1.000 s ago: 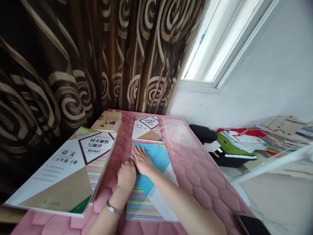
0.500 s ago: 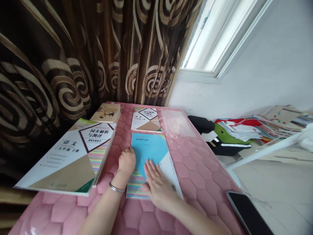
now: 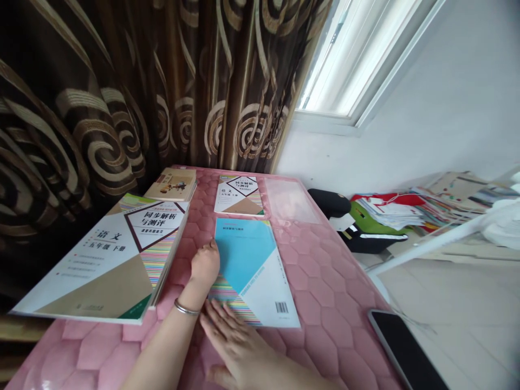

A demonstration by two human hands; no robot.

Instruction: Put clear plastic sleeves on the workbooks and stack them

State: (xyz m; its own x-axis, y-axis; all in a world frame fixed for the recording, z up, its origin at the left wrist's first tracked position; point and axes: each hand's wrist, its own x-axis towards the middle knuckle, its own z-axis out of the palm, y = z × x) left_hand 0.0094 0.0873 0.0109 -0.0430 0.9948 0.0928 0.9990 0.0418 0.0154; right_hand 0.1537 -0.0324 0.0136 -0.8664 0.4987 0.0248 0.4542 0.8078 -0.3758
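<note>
A thin blue, white and striped booklet (image 3: 252, 265) lies back cover up in the middle of the pink quilted table (image 3: 325, 281). My left hand (image 3: 205, 264), with a silver bracelet on its wrist, rests curled against the booklet's left edge. My right hand (image 3: 233, 341) lies flat with fingers spread on the table, its fingertips at the booklet's near left corner. Neither hand holds anything that I can see.
A large textbook stack (image 3: 109, 260) overhangs the table's left side. A small illustrated book (image 3: 173, 184), a second textbook (image 3: 239, 195) and a clear plastic sleeve (image 3: 290, 200) lie at the back. A dark phone (image 3: 406, 352) sits near right. Curtains hang behind; piled papers (image 3: 410, 208) lie right.
My right hand has slid back along the booklet from its far end to the near left corner. My left hand stayed at the left edge. The camera tilted slightly.
</note>
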